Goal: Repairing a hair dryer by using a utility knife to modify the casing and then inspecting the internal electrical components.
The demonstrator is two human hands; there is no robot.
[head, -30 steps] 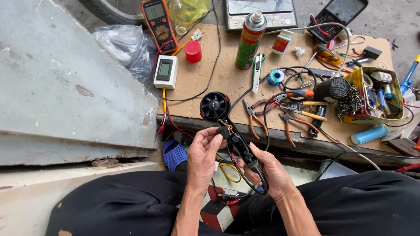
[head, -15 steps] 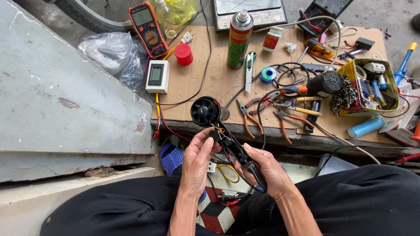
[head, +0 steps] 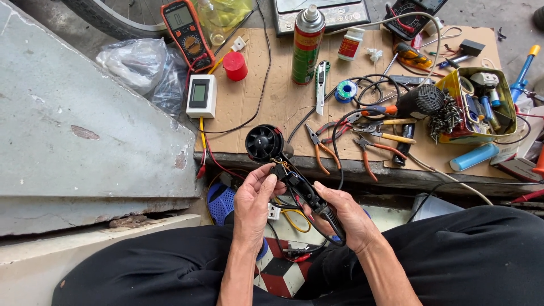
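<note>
I hold a black opened hair dryer above my lap, its round fan end toward the cardboard-covered bench. My right hand grips the handle from below. My left hand pinches the wired part near the middle of the body, where small yellow and red leads show. A thin cable runs from the handle down between my knees.
On the bench lie a white meter box, an orange multimeter, a red cap, a spray can, a utility knife, several pliers, a soldering iron and a yellow tin of parts. A grey slab lies left.
The view has shifted slightly, and my left fingers have moved a little along the dryer's wiring. Both hands keep their hold.
</note>
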